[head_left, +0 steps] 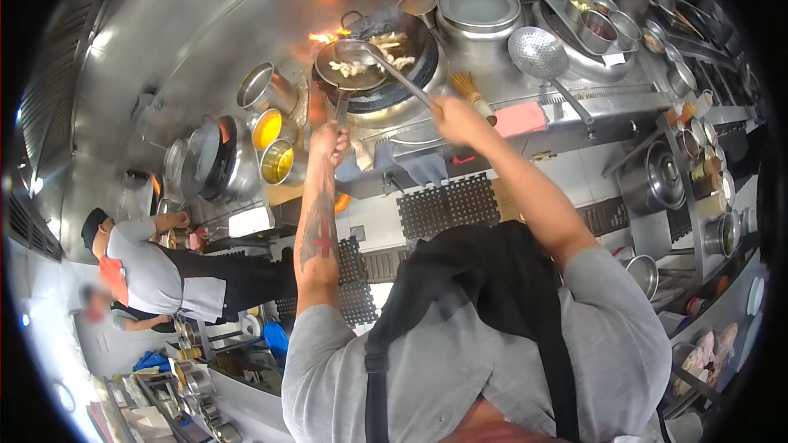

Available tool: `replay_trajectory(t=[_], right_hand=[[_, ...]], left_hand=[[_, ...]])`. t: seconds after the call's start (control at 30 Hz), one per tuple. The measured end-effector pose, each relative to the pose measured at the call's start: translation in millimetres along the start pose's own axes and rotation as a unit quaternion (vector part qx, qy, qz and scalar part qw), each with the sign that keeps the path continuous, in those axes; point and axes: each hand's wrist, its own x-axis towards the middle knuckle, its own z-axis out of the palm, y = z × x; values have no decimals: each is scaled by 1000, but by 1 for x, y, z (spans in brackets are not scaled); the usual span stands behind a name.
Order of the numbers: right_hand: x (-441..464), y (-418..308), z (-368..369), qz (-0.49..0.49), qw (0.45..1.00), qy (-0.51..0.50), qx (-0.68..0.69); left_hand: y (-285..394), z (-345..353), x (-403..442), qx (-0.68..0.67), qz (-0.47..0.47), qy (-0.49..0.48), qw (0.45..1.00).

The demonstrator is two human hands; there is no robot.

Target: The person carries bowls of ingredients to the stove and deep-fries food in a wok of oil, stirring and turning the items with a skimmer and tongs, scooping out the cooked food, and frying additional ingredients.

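My left hand [330,143] is closed around the handle of a round strainer [367,82], which is held over the near left part of a black wok [423,61]. Pale food pieces [348,69] lie in the strainer, and more food [388,38] shows in the wok behind it. My right hand [458,121] grips the long handle of a metal ladle [400,75]. The ladle's bowl is tipped over the strainer, close to the pale pieces. Flames [327,36] rise at the wok's left edge.
Left of the wok stand metal pots, two holding yellow liquid [281,162]. To the right are a bamboo brush [474,95], a pink cloth [521,117], a perforated skimmer [538,52] and a tray of seasonings [597,23]. A co-worker [152,258] stands at the left.
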Motion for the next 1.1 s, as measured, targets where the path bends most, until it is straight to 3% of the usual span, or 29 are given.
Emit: replay_trajectory(t=[0.07,0.13,0.2,0.27,0.37,0.4,0.47,0.5,0.57,0.6,0.67,0.7,0.77,0.87,0.9,1.0,1.07,1.1], right_hand=[[20,5,1,-58,996,57,30],[17,-12,-10,17,997,66,36],[26,-20,4,1,992,126,9],[46,-26,10,-26,998,53,-32],[34,-34,7,-20,998,53,-32],[29,-39,-1,-8,997,65,-33],[37,-25,15,-9,992,75,-101],[49,-21,15,-8,997,49,-61],[68,-8,18,20,999,14,-49],[61,-6,12,18,998,14,-53],[32,-1,-9,48,993,96,-56],[18,10,-19,47,992,117,-29],[-7,26,-33,48,990,136,-1],[-28,40,-52,110,984,138,33],[-29,46,-56,117,980,158,35],[-32,61,-66,124,972,201,17],[-38,79,-65,150,969,190,45],[-42,84,-67,147,969,195,46]], left_hand=[[1,-5,3,13,15,2,1000],[18,-6,3,73,41,35,996],[37,10,-2,100,16,22,995],[44,36,2,288,157,32,944],[57,-7,104,221,125,14,967],[74,-4,107,220,134,7,966],[78,-9,103,204,40,-42,977],[70,-9,91,207,30,-42,977],[67,-7,61,457,158,45,874],[74,1,43,561,224,87,792],[87,11,19,724,344,167,574],[87,8,11,721,347,167,577],[84,-3,-3,609,438,162,641],[61,15,-12,549,500,136,656],[53,25,-7,570,446,146,674],[18,43,43,662,434,124,599],[16,54,54,729,344,119,580],[24,57,52,728,349,120,577]])
